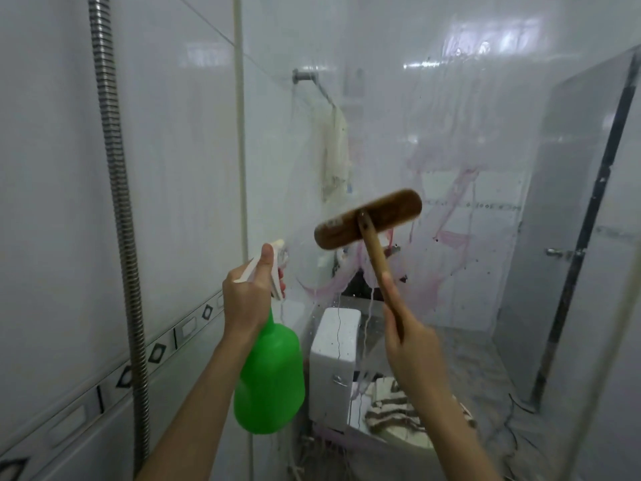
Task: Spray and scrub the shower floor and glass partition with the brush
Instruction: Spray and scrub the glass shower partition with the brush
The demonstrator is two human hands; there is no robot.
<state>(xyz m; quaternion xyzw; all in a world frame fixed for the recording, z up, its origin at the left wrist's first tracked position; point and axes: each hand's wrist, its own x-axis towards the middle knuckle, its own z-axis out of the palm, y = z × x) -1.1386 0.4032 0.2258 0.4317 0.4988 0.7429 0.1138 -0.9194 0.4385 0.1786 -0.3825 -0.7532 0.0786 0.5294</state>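
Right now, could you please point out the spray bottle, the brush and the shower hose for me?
spray bottle (268, 376), head view, on its green body.
brush (390, 210), head view, on the wooden head.
shower hose (116, 161), head view, on the metal coil by the left wall.

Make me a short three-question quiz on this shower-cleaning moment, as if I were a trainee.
1. True or false: the left hand grips the green plastic spray bottle at its white trigger head.
2. Multiple choice: the right hand holds the long-handled brown wooden brush with its head raised to: A) the tiled wall; B) the clear glass partition; C) the floor.
3. Fill in: the streaks running down the glass are ___ in colour.

Key: 1 true; 2 B; 3 pink.
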